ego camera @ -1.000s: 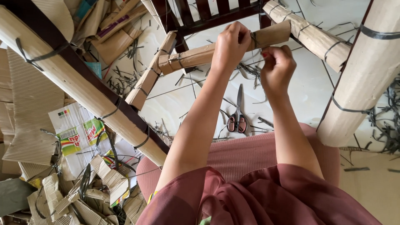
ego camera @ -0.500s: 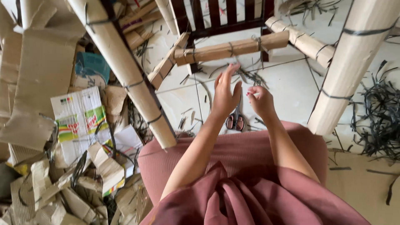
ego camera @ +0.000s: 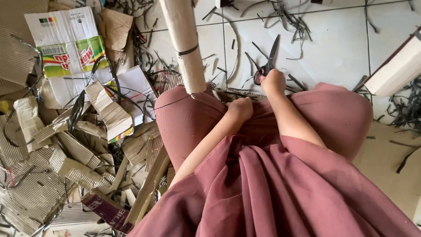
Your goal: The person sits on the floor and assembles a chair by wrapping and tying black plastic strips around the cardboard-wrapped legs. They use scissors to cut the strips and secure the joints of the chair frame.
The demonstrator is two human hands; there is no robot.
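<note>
While the person sits on the floor with the knees covered by a dark pink skirt (ego camera: 342, 114), the right hand (ego camera: 272, 82) reaches forward over the lap to the scissors (ego camera: 267, 66). These scissors lie on the white tiles (ego camera: 333, 48) just in front of the knees, with the blades pointing away from the person and the red handles toward the hand. The right hand is closed over the handles, so it covers most of them; whether the fingers are already inside the loops cannot be seen. The left hand (ego camera: 240, 109) rests on the lap between the knees, curled into a loose fist, and it is not possible to tell if it holds anything. Just beside the left knee stands a pole wrapped in cardboard (ego camera: 183, 44), bound with a dark strap, and it leans away toward the top of the picture. A second wrapped piece (ego camera: 397, 68) enters from the right edge. To the left of the person lies a big heap of cardboard scraps (ego camera: 66, 153), among them a flattened box with green and red print (ego camera: 70, 52). Dark strips of cut strap (ego camera: 289, 22) are scattered over the tiles around the scissors and also near the right edge.
</note>
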